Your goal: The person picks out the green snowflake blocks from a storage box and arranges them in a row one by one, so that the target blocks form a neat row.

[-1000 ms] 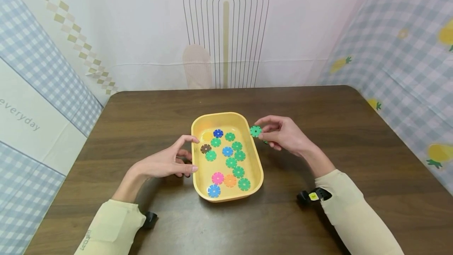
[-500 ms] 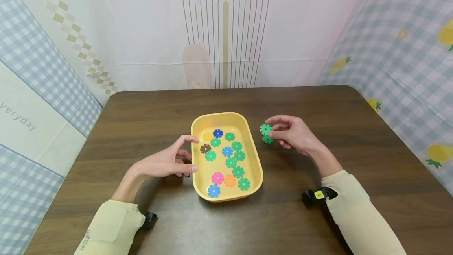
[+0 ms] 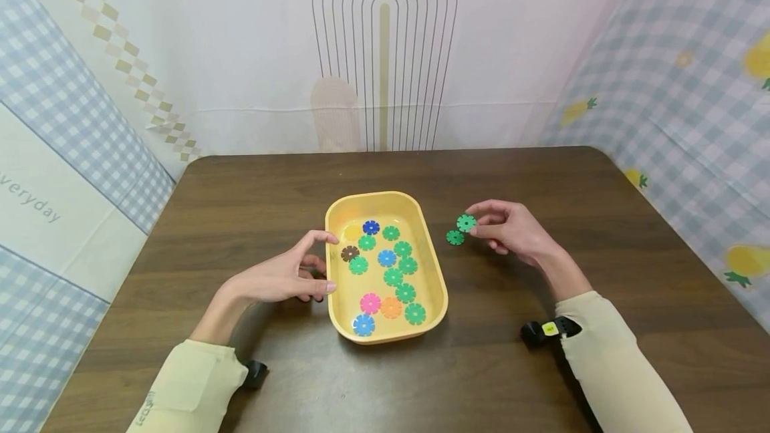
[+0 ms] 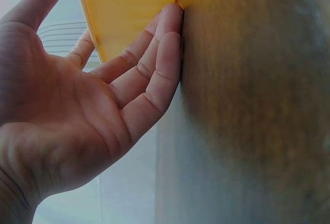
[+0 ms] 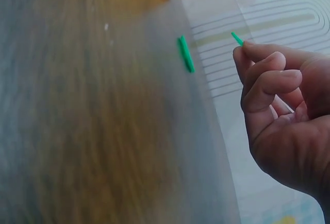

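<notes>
My left hand (image 3: 279, 276) holds the left side of a yellow plastic tray (image 3: 442, 289), thumb and index finger over its rim. In the left wrist view the other fingers (image 4: 164, 69) lie bent along the tray's outer wall (image 4: 126, 13), low by the tabletop. To the tray's right, my right hand (image 3: 511, 227) pinches a green notched snowflake disc (image 3: 466, 222) between thumb and index finger. The right wrist view shows this disc (image 5: 236, 39) edge-on, raised off the table. Another green disc (image 3: 454, 238) lies flat on the table just below it.
Inside the tray lie several more green discs (image 3: 415, 314), two light blue, and one each of dark blue (image 3: 370, 227), brown (image 3: 349, 254), pink (image 3: 370, 303), orange (image 3: 391, 307) and yellow (image 3: 352, 232). The brown wooden table (image 3: 265, 192) ends at a white cloth backdrop (image 3: 252, 59).
My right hand has moved right, away from the tray, carrying the green disc. The disc on the table, partly hidden earlier, now shows fully. My left hand and the tray have stayed put.
</notes>
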The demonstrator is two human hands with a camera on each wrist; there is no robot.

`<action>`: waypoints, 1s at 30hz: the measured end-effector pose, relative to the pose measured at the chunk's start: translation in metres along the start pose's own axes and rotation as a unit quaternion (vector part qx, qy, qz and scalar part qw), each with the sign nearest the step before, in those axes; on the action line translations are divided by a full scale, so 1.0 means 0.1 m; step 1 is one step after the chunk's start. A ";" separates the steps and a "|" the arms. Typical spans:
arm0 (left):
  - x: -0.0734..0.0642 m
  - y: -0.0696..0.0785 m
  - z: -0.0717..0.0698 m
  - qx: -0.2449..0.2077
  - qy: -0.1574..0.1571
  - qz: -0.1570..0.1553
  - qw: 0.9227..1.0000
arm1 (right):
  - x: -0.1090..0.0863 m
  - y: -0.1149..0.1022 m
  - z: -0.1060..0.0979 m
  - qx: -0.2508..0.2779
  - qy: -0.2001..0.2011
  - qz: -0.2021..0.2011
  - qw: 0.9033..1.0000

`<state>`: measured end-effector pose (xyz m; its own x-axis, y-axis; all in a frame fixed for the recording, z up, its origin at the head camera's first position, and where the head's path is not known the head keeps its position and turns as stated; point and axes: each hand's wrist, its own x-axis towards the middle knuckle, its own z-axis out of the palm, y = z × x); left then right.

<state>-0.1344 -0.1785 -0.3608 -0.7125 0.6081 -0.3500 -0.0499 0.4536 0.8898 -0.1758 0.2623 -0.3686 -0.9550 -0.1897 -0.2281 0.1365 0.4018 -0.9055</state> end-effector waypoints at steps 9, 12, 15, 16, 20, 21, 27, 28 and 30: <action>-0.01 0.00 0.01 -0.013 -0.003 0.006 1.000 | 0.02 0.12 -0.05 -0.038 0.002 0.031 0.999; -0.01 -0.01 0.01 -0.014 -0.003 0.007 1.000 | 0.02 0.13 -0.06 -0.040 0.001 0.034 0.999; -0.01 -0.01 0.01 -0.014 -0.002 0.007 1.000 | 0.03 0.13 -0.07 -0.040 -0.003 0.037 0.999; -0.01 -0.01 0.01 -0.014 -0.002 0.007 1.000 | 0.03 0.13 -0.07 -0.040 -0.005 0.037 0.999; -0.01 -0.01 0.00 -0.014 -0.002 0.008 1.000 | 0.04 0.15 -0.08 -0.047 -0.009 0.038 0.998; -0.01 -0.01 0.00 -0.014 -0.002 0.008 1.000 | 0.04 0.16 -0.08 -0.049 -0.010 0.038 0.998; 0.00 -0.01 0.00 -0.014 -0.003 0.005 1.000 | 0.05 0.17 -0.06 -0.061 -0.009 0.042 0.997; 0.00 -0.01 0.00 -0.015 -0.004 0.005 1.000 | 0.05 0.17 -0.06 -0.062 -0.009 0.043 0.997; 0.00 -0.01 0.00 -0.015 -0.004 0.004 1.000 | 0.05 0.17 -0.06 -0.063 -0.009 0.043 0.997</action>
<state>-0.1341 -0.1790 -0.3619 -0.7077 0.6170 -0.3444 -0.0646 0.4288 0.9011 -0.1794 0.2736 -0.3831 -0.9364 -0.1651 -0.3096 0.1819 0.5261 -0.8307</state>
